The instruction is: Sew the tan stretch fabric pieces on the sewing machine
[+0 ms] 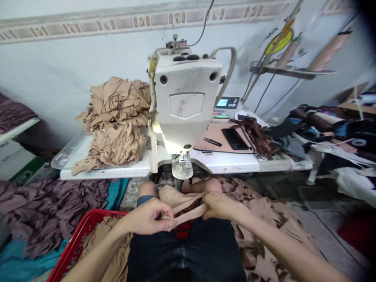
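A tan fabric piece (190, 213) is stretched between my two hands above my lap, its opening spread into a loop. My left hand (154, 217) pinches its left end between thumb and fingers. At the right end, my right hand (216, 205) has its fingers closed on the cloth. Just beyond my knees stands a white sewing machine (186, 105), its lamp lit over the needle area and the narrow metal arm (182, 167). The fabric touches neither the needle nor the arm.
Tan cloth (114, 117) is heaped left of the machine. A phone (235, 139) and thread snips (212, 141) lie at its right. A red basket (75, 239) of tan pieces stands by my left leg. More tan pieces (264, 231) cover the right side below the table.
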Demonstrator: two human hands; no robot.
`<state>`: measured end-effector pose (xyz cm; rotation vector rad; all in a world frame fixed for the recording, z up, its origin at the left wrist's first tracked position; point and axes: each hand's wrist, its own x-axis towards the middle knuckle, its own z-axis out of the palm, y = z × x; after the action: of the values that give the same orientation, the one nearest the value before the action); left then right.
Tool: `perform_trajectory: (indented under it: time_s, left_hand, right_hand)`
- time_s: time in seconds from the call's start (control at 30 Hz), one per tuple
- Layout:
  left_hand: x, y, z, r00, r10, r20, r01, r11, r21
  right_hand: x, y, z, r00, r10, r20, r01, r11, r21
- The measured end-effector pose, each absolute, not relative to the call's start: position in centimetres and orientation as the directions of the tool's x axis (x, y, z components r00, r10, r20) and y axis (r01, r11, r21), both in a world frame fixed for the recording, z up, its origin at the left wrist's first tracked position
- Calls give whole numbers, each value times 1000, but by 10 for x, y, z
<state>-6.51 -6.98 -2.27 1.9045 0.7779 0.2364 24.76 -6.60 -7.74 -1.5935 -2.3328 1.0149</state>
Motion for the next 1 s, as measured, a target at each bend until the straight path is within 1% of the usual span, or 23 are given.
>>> perform_trajectory:
  time_s: [0.03, 0.07, 0.1, 0.17, 0.2, 0.23, 0.27, 0.3, 0.37, 0.43, 0.53, 0.6, 0.67, 0.73, 0.8, 0.87, 0.93, 1.0]
  left_hand:
    - [-59, -72, -29, 787, 593, -168, 412, -302, 860]
    - [-53, -74, -34, 793, 588, -157, 410, -326, 851]
    - [-47, -74, -38, 795, 588, -146, 406, -339, 849]
    - [-38, -74, -44, 801, 585, -128, 388, -343, 855]
    - [-35, -73, -45, 803, 584, -118, 377, -345, 859]
    - [-34, -73, -47, 804, 584, -110, 369, -344, 863]
    - [-33, -72, -48, 799, 591, -108, 366, -336, 868]
    - [-33, -73, -49, 790, 602, -115, 371, -321, 872]
    - [-36, -74, -54, 750, 643, -156, 402, -255, 879]
    - [-40, -77, -59, 666, 717, -205, 422, -135, 897]
    - [-44, -83, -66, 528, 818, -226, 333, 45, 942]
    - [-45, -85, -66, 497, 844, -200, 245, 84, 966]
    - [-45, -85, -64, 516, 841, -163, 190, 73, 979]
    - [-45, -82, -60, 523, 848, -89, 188, -13, 982]
    - [-46, -78, -55, 510, 859, 33, 240, -179, 954]
    - [-47, -74, -52, 515, 837, 183, 297, -374, 878]
    - [-49, -71, -48, 556, 771, 311, 323, -546, 773]
    - [-50, -70, -44, 595, 695, 403, 331, -669, 666]
  right_hand:
    - [245, -68, -85, -381, 893, -240, 805, 193, -560]
    - [242, -69, -90, -375, 899, -225, 807, 197, -557]
    - [238, -71, -91, -414, 886, -212, 775, 220, -593]
    - [229, -76, -89, -549, 811, -202, 617, 230, -753]
    - [224, -79, -86, -618, 761, -198, 503, 189, -843]
    - [219, -82, -84, -667, 719, -197, 395, 117, -911]
    - [215, -85, -82, -689, 696, -204, 316, 34, -948]
    - [212, -88, -80, -687, 692, -224, 275, -37, -961]
    - [210, -93, -79, -663, 707, -247, 250, -101, -963]
    - [213, -96, -77, -620, 753, -220, 230, -95, -969]
    - [218, -97, -73, -498, 853, -156, 205, -59, -977]
    - [220, -98, -69, -403, 904, -140, 206, -60, -977]
    - [218, -99, -67, -336, 933, -129, 210, -59, -976]
    - [214, -101, -62, -289, 953, -86, 227, -19, -974]
    - [209, -103, -55, -250, 968, -6, 273, 64, -960]
    - [204, -107, -44, -213, 973, 93, 349, 165, -922]
    - [201, -110, -33, -197, 963, 184, 423, 253, -870]
    - [200, -111, -23, -201, 946, 254, 465, 321, -825]
